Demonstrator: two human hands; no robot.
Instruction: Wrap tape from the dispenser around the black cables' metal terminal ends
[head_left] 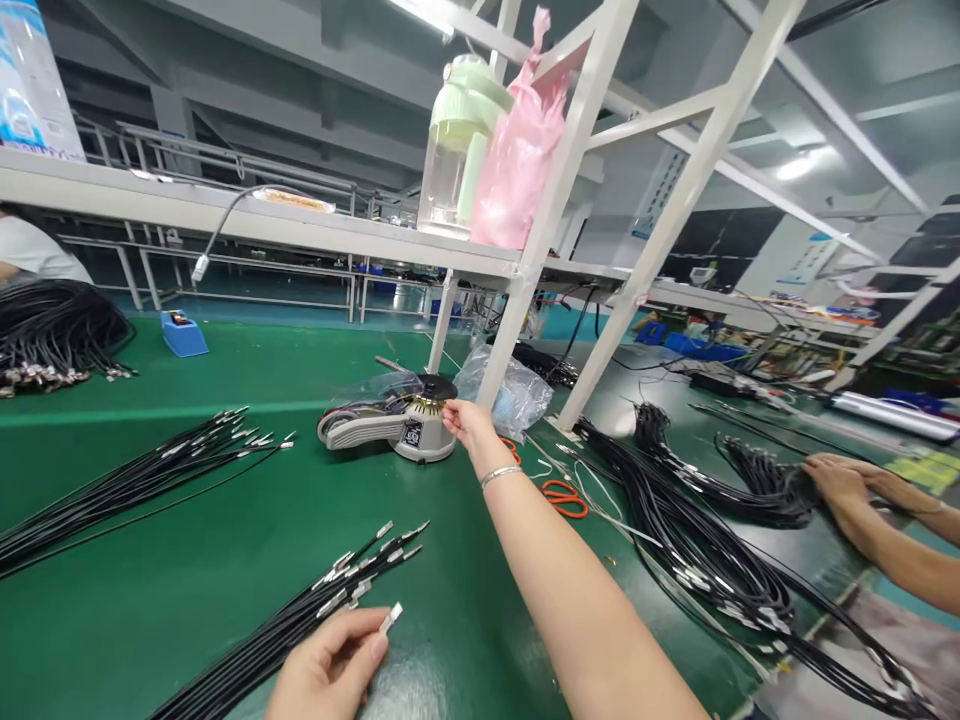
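Left hand (326, 672) is pinching a small white plug (393, 615) beside the black cables (270, 650); imo keep that grip light, tip exposed. Right hand's (474, 428) fingertips are bunched together at the tape dispenser (427, 437), can't tell on what, so go easy there.

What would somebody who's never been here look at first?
Probably the long right arm, its hand reaching to the round grey machine in the middle of the green table. Next might come the bright pink bag beside the pale green jug on the shelf above, then the bundles of black cables on both sides.
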